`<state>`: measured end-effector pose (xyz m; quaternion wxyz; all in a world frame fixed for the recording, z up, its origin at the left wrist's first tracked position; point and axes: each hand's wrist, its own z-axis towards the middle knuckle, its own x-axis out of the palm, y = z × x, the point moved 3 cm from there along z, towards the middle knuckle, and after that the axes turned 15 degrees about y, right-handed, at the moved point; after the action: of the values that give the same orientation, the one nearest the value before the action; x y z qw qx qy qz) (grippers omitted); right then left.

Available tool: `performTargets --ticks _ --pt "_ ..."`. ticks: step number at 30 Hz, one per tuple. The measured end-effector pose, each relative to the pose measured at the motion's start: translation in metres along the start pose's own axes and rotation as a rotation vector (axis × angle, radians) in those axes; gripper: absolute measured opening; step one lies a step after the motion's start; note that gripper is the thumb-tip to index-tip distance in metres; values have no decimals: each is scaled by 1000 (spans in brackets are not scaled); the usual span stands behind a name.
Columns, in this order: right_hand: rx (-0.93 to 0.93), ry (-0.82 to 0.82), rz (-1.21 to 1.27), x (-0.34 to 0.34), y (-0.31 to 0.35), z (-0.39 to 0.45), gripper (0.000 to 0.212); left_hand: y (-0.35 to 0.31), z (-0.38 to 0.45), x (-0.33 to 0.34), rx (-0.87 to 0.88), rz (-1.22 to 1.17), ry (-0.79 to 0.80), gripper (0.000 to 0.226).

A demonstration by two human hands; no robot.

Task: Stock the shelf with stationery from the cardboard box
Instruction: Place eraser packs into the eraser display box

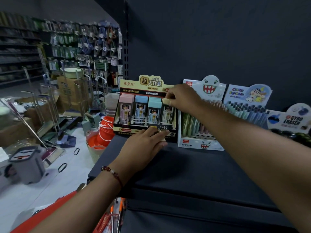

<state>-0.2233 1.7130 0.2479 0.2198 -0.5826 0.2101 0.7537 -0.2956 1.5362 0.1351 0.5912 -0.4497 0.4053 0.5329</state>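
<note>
Dark shelf (pixel 193 169) in a cluttered stationery shop: the left hand (pixel 146 142) lies flat, fingers relaxed, steadying the lead-refill display box (pixel 144 113), while the right hand (pixel 181 95) pinches a cream-capped refill case (pixel 167 101) over the last slot. Misaligned, it could jam or tip neighbouring cases; the cardboard box is not clearly in view.
</note>
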Motion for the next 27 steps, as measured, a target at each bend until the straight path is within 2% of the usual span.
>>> performTargets --ticks 3,6,8,12,16,21,24,27 --pt "10 -82 -146 8 -3 -1 19 0 0 -1 8 -11 -31 57" --pt "-6 -1 -310 12 0 -1 26 -1 -1 -2 17 -23 -47 57" --pt "-12 61 -286 2 4 -10 32 -1 -2 -3 27 -41 -37 58" --pt "-27 25 -58 -26 21 -56 43 -5 -6 -9 109 -89 -158 52" --pt "-96 221 502 -16 55 -129 42 -14 -18 -25 141 -266 -502 46" --pt "-116 112 988 -8 66 -161 26 -34 -21 -35 77 -589 -554 32" --pt "-117 163 989 -9 63 -166 32 -42 -18 -40 3 -845 -505 36" --pt "-44 146 864 -17 56 -162 35 -38 -13 -39 -30 -864 -432 44"
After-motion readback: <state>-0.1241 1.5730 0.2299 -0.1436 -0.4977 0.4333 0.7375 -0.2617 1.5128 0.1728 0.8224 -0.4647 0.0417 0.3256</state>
